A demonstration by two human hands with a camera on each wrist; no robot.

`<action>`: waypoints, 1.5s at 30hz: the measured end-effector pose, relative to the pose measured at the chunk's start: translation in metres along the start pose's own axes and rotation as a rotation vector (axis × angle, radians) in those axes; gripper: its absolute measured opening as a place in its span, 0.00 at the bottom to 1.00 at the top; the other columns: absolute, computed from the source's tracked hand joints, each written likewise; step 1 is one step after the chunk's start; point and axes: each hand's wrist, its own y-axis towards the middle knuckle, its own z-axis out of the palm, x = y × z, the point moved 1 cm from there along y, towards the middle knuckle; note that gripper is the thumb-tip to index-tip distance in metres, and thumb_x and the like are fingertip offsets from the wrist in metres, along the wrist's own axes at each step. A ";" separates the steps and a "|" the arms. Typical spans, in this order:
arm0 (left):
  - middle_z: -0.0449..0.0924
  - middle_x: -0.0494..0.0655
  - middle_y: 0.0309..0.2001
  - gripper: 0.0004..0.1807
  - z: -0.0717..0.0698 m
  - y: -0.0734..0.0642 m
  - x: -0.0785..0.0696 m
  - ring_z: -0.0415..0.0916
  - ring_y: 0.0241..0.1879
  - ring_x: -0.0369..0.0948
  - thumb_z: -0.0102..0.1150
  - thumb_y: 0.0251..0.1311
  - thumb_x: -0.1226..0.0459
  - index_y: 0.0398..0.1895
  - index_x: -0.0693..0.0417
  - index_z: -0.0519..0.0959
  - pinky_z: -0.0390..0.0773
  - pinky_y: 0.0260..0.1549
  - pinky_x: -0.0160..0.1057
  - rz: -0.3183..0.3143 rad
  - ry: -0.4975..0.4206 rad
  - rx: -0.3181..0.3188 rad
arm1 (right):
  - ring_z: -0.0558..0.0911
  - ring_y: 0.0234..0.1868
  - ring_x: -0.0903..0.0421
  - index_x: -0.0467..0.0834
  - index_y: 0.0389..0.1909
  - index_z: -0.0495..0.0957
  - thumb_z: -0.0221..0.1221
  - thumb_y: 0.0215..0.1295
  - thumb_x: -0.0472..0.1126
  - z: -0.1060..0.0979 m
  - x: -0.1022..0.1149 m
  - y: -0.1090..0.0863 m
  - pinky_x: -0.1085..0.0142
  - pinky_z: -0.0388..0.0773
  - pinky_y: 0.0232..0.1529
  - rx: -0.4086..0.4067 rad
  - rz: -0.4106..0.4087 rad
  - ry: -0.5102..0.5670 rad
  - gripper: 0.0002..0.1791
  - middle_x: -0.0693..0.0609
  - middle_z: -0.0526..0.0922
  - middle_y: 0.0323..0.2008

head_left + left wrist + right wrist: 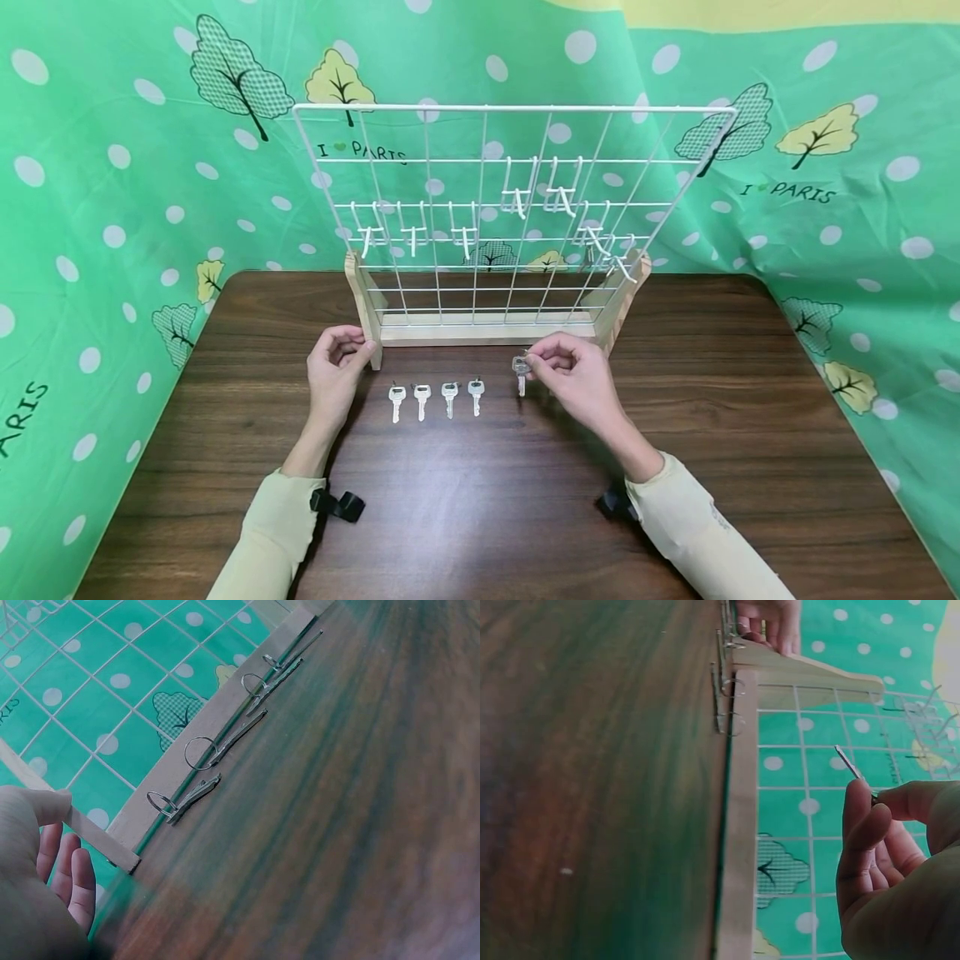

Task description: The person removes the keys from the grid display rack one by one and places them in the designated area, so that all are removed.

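My right hand [576,377] pinches a silver key [521,385] by its head between thumb and fingertips, the blade pointing down over the table in the head view. In the right wrist view the key's blade [847,762] sticks out past the fingers. My left hand [332,372] holds the left wooden leg [367,312] of a white wire grid rack [480,267], thumb on its near side. Several more silver keys [449,398] with small rings lie in a row on the table between my hands, blades toward me.
White wire hooks [464,232] hang from the grid in two staggered groups. A wooden bar [480,335] joins the rack's legs at the bottom. The dark wood table [465,517] ends behind the rack, where a green patterned cloth [112,208] hangs.
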 end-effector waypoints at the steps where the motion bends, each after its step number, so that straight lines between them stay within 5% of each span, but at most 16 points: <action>1: 0.84 0.39 0.40 0.17 0.000 0.000 0.000 0.81 0.42 0.35 0.68 0.64 0.84 0.53 0.82 0.76 0.82 0.41 0.27 0.001 -0.002 0.000 | 0.90 0.27 0.50 0.30 0.42 0.86 0.68 0.71 0.25 0.001 -0.002 0.000 0.73 0.77 0.19 0.003 0.010 -0.004 0.02 0.37 0.90 0.32; 12: 0.85 0.39 0.40 0.16 0.000 0.000 0.001 0.81 0.42 0.35 0.69 0.64 0.84 0.53 0.81 0.76 0.83 0.40 0.26 0.003 -0.006 -0.002 | 0.90 0.28 0.45 0.30 0.41 0.86 0.67 0.72 0.27 0.008 -0.016 0.001 0.68 0.78 0.18 0.042 0.078 -0.031 0.02 0.39 0.90 0.31; 27: 0.85 0.39 0.40 0.16 0.000 0.000 0.001 0.81 0.42 0.36 0.69 0.64 0.84 0.53 0.81 0.77 0.82 0.41 0.27 -0.004 0.005 -0.005 | 0.90 0.29 0.57 0.30 0.42 0.85 0.66 0.73 0.27 0.017 -0.038 0.001 0.70 0.77 0.19 0.098 0.209 0.002 0.02 0.40 0.92 0.33; 39: 0.85 0.39 0.40 0.16 0.000 0.000 0.001 0.81 0.42 0.36 0.69 0.64 0.84 0.53 0.80 0.77 0.82 0.41 0.27 -0.010 0.006 -0.005 | 0.89 0.27 0.58 0.32 0.39 0.87 0.70 0.72 0.31 0.025 -0.047 0.000 0.72 0.75 0.18 0.071 0.150 -0.066 0.04 0.41 0.91 0.29; 45: 0.84 0.39 0.40 0.16 0.000 0.000 0.001 0.81 0.42 0.36 0.69 0.64 0.84 0.53 0.81 0.77 0.82 0.41 0.27 -0.013 0.000 -0.004 | 0.86 0.27 0.63 0.39 0.36 0.89 0.73 0.69 0.31 0.027 -0.050 0.000 0.76 0.77 0.30 0.030 0.071 -0.186 0.03 0.48 0.91 0.27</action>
